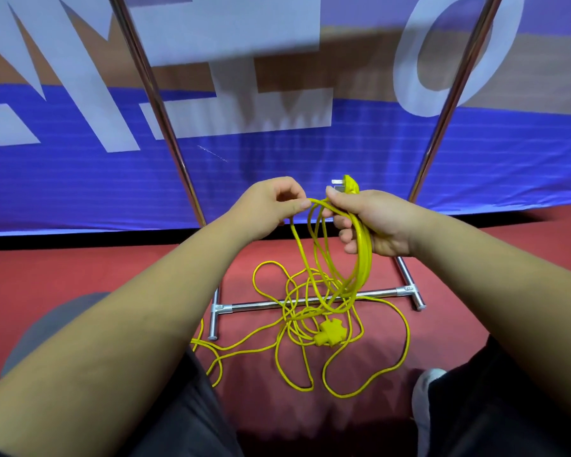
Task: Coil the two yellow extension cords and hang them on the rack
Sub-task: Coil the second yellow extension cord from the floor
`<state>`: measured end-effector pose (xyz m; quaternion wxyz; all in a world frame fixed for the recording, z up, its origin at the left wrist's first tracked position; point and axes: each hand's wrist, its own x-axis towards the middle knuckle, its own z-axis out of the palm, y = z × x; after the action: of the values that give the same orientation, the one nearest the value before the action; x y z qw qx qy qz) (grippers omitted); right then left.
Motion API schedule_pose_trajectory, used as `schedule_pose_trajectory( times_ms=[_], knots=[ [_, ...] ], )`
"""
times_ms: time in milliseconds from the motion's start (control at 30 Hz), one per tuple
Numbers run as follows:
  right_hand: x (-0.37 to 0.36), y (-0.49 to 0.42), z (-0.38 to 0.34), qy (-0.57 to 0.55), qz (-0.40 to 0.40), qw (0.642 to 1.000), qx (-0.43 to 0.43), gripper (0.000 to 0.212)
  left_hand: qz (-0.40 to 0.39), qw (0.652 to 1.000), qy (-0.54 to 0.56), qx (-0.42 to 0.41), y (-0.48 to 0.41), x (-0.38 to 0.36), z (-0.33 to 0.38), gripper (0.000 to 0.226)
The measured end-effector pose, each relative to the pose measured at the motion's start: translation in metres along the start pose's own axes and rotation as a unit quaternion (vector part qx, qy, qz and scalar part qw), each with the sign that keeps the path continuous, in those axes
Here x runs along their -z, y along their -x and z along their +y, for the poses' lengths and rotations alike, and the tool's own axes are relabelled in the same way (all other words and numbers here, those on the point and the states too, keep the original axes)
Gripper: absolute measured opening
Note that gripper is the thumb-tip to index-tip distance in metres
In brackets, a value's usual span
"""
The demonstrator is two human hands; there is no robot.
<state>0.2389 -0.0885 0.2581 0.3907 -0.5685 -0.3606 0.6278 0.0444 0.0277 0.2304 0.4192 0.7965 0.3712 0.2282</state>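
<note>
— Anything legible back there?

— Only big white lettering on the blue and tan banner (376, 153) behind the rack (442, 127). The top edge of the view crops it, so no whole word reads.

— Any single letters?

— On the right there's a round "O" (405, 77), with an upright of the rack crossing it. In the middle is a blocky shape (277, 107) with a stem and a wide bar, perhaps a "T" or an "I" seen upside down; I cannot tell which. On the left are slanted strokes (86, 110) like an "N" or "M", cut off by the frame.

— Numbers or brand marks?

— None I can make out.
</note>
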Motion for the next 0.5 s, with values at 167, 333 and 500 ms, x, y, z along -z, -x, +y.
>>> schedule_pose_trajectory(
  times_ms=[167, 333, 500],
  knots=[
    [0.001, 0.005, 0.002, -0.026, -0.044, 0.999, -0.005, 0.028, -0.011, 0.994, 0.107, -0.002, -0.002, -0.009, 0.007, 0.010],
    [0.005, 0.007, -0.001, -0.034, -0.038, 0.999, 0.004, 0.022, -0.001, 0.993, 0.117, 0.008, -0.005, -0.010, 0.005, 0.022],
    [0.007, 0.008, -0.003, -0.030, -0.021, 0.999, 0.015, 0.030, 0.040, 0.993, 0.107, -0.009, -0.006, -0.014, 0.011, 0.022]
  ],
)
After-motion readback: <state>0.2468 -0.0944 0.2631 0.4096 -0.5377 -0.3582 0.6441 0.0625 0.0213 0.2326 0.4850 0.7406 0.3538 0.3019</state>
